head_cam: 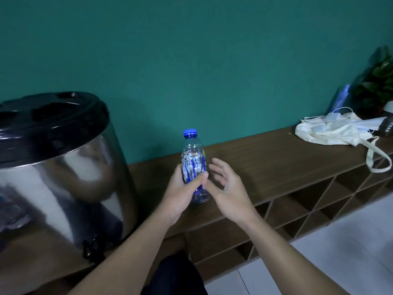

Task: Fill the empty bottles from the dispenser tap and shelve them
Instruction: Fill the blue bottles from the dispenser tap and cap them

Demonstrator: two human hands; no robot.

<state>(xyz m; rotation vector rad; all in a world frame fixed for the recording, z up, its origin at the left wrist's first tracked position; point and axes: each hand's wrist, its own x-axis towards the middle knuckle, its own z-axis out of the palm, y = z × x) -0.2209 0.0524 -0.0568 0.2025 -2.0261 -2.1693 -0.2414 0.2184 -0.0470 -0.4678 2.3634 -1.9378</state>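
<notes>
A clear plastic bottle (194, 158) with a blue cap and a blue-and-white label stands upright at the middle of the wooden shelf top (265, 162). My left hand (180, 188) grips its lower body, thumb across the label. My right hand (227, 188) hovers just right of the bottle, fingers spread and relaxed, holding nothing. A large steel dispenser (57, 173) with a black lid fills the left side; its black tap (90, 250) sticks out low at the front. I cannot tell how much liquid is in the bottle.
Under the shelf top runs a row of open cubbies (297, 209). A cream cloth bag (333, 130) with cables lies at the far right, beside a potted plant (378, 81). A teal wall stands behind; pale floor tiles (340, 262) lie lower right.
</notes>
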